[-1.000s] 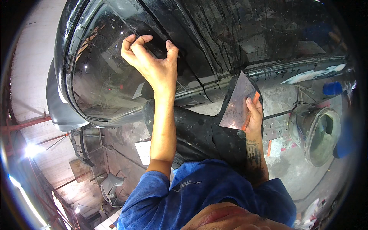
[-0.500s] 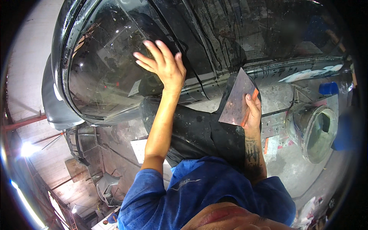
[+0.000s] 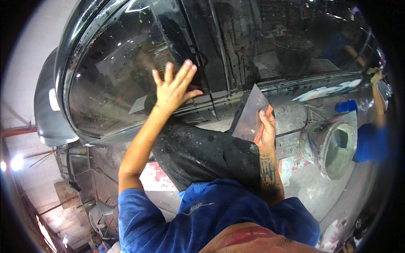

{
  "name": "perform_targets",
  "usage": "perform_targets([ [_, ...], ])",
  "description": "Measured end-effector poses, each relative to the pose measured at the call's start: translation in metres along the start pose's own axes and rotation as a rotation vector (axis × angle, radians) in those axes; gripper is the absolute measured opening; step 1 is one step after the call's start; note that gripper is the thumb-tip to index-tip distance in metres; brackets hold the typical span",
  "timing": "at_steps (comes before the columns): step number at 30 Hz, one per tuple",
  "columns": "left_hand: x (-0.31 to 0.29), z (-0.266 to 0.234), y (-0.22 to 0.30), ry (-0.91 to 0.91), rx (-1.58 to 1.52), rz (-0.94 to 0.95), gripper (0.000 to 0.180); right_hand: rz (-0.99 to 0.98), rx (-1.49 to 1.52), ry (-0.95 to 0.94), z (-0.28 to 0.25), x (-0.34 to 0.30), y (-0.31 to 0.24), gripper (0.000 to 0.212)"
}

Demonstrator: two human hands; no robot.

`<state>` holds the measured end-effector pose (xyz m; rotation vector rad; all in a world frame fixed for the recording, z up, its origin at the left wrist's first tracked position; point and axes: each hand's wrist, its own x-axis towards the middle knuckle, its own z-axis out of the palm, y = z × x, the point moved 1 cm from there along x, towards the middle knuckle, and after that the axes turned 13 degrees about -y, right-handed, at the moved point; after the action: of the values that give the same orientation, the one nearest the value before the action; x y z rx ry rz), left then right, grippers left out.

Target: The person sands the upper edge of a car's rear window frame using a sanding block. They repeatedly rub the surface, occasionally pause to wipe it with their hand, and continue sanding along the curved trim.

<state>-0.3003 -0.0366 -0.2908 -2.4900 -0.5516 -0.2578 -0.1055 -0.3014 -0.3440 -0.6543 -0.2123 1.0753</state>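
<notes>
My left hand (image 3: 174, 89) is open, palm toward the glossy black car body (image 3: 122, 71), its fingers spread and leaning up to the right. I cannot tell whether the fingertips touch the surface. In my right hand (image 3: 266, 133) is a wide, flat filler spreader (image 3: 252, 117), a thin grey blade with an orange strip along its grip edge. My thumb lies over the orange strip, and the blade tilts up with one corner pointing at the car. Dark streaks run down the car's side, and a whitish smeared patch (image 3: 327, 90) marks its lower part at the right.
A grey, stained bucket (image 3: 325, 149) lies tipped on the floor at the right, near a blue tub (image 3: 346, 105). At the right edge another person's arm and blue clothing (image 3: 372, 141) show. A red-stained white board (image 3: 157, 178) lies beside my leg; a metal frame (image 3: 101, 217) stands lower left.
My left hand has swung lower across the car's side, its fingers now leaning right instead of left. The right hand keeps its hold on the spreader. The whole view has shifted a little.
</notes>
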Motion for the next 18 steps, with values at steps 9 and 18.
perform_targets([
  [9, 0.083, -0.072, -0.041, 0.232, -0.066, -0.110, 0.119, -0.018, -0.077, -0.073, -0.001, 0.004, -0.001, 0.013],
  [18, -0.014, 0.016, 0.010, -0.019, -0.003, 0.080, 0.092, 0.000, -0.214, -0.005, -0.005, 0.006, 0.004, 0.013],
])
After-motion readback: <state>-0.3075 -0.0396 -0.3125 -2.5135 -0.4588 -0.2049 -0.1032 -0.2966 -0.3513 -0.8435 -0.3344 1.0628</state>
